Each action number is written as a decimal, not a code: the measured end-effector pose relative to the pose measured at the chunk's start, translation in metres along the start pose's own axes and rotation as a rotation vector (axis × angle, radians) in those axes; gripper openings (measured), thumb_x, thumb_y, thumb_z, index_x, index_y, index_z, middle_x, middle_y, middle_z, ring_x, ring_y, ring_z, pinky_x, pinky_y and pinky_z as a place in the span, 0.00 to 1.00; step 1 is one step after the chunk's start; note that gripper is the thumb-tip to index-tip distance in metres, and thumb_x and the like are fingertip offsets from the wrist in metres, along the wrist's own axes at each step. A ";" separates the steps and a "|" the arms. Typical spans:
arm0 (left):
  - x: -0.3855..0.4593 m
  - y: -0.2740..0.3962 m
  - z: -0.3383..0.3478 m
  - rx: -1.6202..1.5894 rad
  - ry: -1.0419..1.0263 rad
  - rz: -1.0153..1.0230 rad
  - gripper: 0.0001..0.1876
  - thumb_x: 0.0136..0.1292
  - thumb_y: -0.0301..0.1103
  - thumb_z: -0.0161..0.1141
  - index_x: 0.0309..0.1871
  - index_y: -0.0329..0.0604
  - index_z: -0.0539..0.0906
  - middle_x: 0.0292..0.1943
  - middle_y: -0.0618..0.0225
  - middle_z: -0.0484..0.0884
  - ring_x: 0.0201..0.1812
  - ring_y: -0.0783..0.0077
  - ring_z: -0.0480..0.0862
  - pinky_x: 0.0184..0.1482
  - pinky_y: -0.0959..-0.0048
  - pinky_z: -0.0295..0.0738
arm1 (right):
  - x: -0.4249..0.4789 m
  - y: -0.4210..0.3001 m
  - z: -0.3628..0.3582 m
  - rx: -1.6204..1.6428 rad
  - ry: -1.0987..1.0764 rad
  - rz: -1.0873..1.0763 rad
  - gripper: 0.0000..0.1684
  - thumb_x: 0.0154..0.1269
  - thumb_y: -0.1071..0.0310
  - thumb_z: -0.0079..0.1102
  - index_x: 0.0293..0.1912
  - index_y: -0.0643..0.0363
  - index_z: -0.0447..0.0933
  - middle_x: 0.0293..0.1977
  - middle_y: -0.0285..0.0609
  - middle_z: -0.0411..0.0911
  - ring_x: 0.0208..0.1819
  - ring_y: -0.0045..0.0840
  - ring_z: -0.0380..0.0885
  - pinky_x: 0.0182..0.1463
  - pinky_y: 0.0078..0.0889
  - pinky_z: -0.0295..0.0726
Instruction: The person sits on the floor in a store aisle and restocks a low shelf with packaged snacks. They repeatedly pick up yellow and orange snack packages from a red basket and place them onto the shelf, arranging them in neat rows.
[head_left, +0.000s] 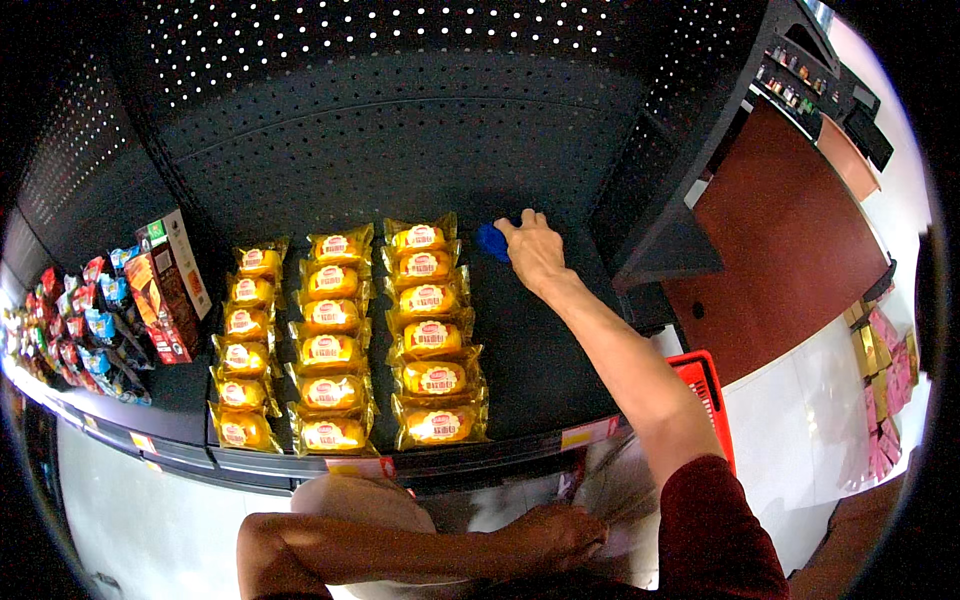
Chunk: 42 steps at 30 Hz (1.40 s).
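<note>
My right hand (534, 246) reaches deep onto a black shelf (536, 360), near its back panel. A crumpled blue cloth (491, 241) shows at the thumb side of this hand, gripped against the shelf surface. To its left stand three rows of wrapped bread buns (431, 339) in clear yellowish packets with printed labels. My left hand (566, 534) is low, in front of my body and below the shelf's front edge, with its fingers curled in shadow. A translucent plastic bag (619, 480) appears beside it; whether the hand grips it is unclear.
A perforated black panel (390, 142) backs the shelf, and a side panel (637, 172) bounds it on the right. At left stand a brown carton (161, 300) and several snack packets (97, 322). A red basket (705, 382) and a reddish-brown counter (780, 240) are at right.
</note>
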<state>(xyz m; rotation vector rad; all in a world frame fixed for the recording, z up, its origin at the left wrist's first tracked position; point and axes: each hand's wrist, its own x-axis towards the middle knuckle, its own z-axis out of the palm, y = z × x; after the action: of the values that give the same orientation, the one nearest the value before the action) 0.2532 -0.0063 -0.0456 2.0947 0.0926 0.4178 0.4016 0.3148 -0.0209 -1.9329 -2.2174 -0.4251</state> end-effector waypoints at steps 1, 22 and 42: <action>0.000 0.001 -0.002 0.008 -0.022 -0.016 0.07 0.69 0.34 0.55 0.41 0.40 0.78 0.32 0.52 0.80 0.37 0.44 0.82 0.40 0.48 0.80 | 0.000 -0.001 0.000 0.002 -0.015 -0.021 0.29 0.62 0.83 0.58 0.62 0.52 0.78 0.50 0.56 0.74 0.54 0.47 0.77 0.49 0.42 0.87; 0.004 0.000 -0.004 0.021 -0.050 -0.040 0.08 0.69 0.36 0.54 0.41 0.41 0.76 0.32 0.50 0.80 0.36 0.43 0.84 0.40 0.48 0.79 | -0.205 0.032 -0.092 0.298 -0.081 -0.281 0.15 0.62 0.57 0.68 0.46 0.53 0.80 0.42 0.48 0.71 0.47 0.43 0.78 0.42 0.44 0.84; -0.004 -0.018 0.007 0.104 -0.073 0.031 0.07 0.70 0.34 0.57 0.42 0.41 0.75 0.34 0.55 0.80 0.41 0.50 0.83 0.42 0.54 0.80 | 0.048 0.103 -0.147 0.225 0.683 0.203 0.18 0.67 0.60 0.66 0.50 0.51 0.70 0.44 0.53 0.73 0.40 0.52 0.82 0.42 0.53 0.82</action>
<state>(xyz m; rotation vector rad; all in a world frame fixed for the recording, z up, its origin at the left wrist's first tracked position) 0.2539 -0.0038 -0.0650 2.2142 0.0391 0.3613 0.4878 0.3253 0.1436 -1.5602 -1.5480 -0.6509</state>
